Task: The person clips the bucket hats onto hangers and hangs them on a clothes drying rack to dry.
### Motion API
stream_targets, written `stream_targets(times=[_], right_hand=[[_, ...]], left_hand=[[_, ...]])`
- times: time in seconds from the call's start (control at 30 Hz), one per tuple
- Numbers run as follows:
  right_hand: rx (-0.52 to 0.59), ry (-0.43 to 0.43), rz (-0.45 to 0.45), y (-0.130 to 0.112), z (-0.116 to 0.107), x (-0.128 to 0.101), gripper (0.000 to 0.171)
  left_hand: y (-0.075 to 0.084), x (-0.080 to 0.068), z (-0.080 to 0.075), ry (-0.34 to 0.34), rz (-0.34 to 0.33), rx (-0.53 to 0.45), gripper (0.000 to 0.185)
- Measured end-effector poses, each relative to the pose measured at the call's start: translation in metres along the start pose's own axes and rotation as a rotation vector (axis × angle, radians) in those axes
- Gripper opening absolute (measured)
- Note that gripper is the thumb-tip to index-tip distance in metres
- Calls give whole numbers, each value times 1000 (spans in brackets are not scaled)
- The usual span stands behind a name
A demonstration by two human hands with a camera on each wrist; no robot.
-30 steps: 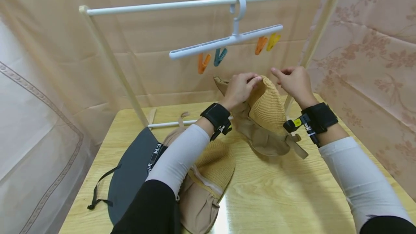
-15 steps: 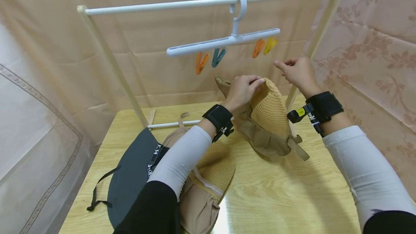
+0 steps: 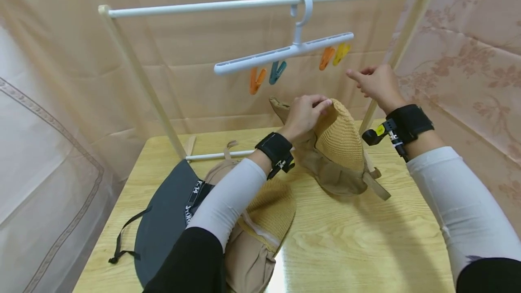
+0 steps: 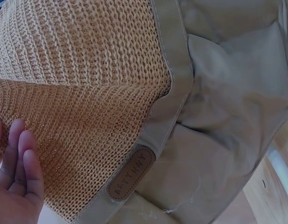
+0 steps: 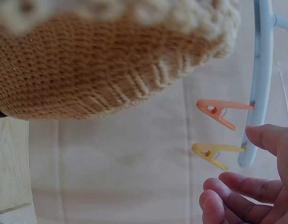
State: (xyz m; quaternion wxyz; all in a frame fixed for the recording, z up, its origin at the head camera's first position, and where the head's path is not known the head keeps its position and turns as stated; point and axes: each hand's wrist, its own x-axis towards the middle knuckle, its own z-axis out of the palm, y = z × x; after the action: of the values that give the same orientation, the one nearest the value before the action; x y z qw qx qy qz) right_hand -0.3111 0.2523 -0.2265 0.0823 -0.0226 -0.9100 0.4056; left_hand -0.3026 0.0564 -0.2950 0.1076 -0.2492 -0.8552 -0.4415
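My left hand (image 3: 303, 114) pinches the top of a sun hat (image 3: 339, 139) with a yellow knitted crown and a tan cloth brim. The left wrist view shows a brown label (image 4: 131, 173) on its band. Apart from the hat, my right hand (image 3: 378, 86) is raised with nothing in it, thumb and fingers spread. It is nearest the yellow clip (image 3: 341, 54) and an orange clip (image 3: 326, 58), which hang from the right end of a light blue hanger (image 3: 285, 53). Another orange clip (image 3: 257, 80) and a teal clip (image 3: 277, 72) hang towards its left end.
The hanger hooks over the white rail (image 3: 195, 7) of a stand on the wooden table (image 3: 358, 248). A dark grey hat (image 3: 163, 225) with black ties and a second knitted-crown hat (image 3: 272, 207) lie front left, partly under my left arm. Curtains (image 3: 468, 58) surround the table.
My right hand has moved up and to the right, away from the hat. The left hand keeps its pinch, nearly still. The hanger has swayed slightly.
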Motion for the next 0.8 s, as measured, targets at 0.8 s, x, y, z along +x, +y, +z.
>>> stream_targets(times=[0.8], right_hand=[[-35,38,-10,-3,6,29,67]], left_hand=[[-6,-8,0,-7,59,-30,28]])
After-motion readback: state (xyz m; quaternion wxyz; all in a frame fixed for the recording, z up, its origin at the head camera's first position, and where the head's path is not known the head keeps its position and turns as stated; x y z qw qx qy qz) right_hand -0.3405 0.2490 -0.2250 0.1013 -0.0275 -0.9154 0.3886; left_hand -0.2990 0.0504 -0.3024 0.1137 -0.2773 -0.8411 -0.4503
